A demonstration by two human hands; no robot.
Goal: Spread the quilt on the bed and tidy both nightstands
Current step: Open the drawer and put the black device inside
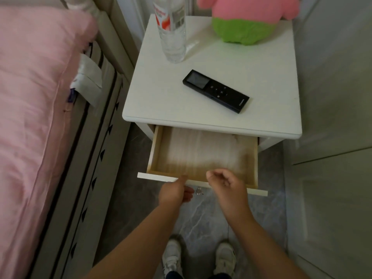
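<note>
Nearest, the left hand (174, 193) grips the drawer front (159, 176) from below, thumb on its top edge beside the small metal knob (198, 191), while the right hand (227, 183) hovers just over the front edge with fingers loosely curled, holding nothing. The drawer (203, 156) stands pulled well out of the white nightstand (211, 117) and shows only its pale lined bottom, so there is open room to drop things in. On the top, near the front edge, lies a black remote (216, 91), which looks light, stiff and smooth; it is probably best pinched by its long sides. Farther back stands a clear plastic bottle (172, 33), tall and likely easy to tip, and at the far right a pink and green plush toy (246, 19), soft and grabbable anywhere. The pink quilt (34, 97) lies on the bed at left, and a narrow gap separates bed frame and nightstand.
</note>
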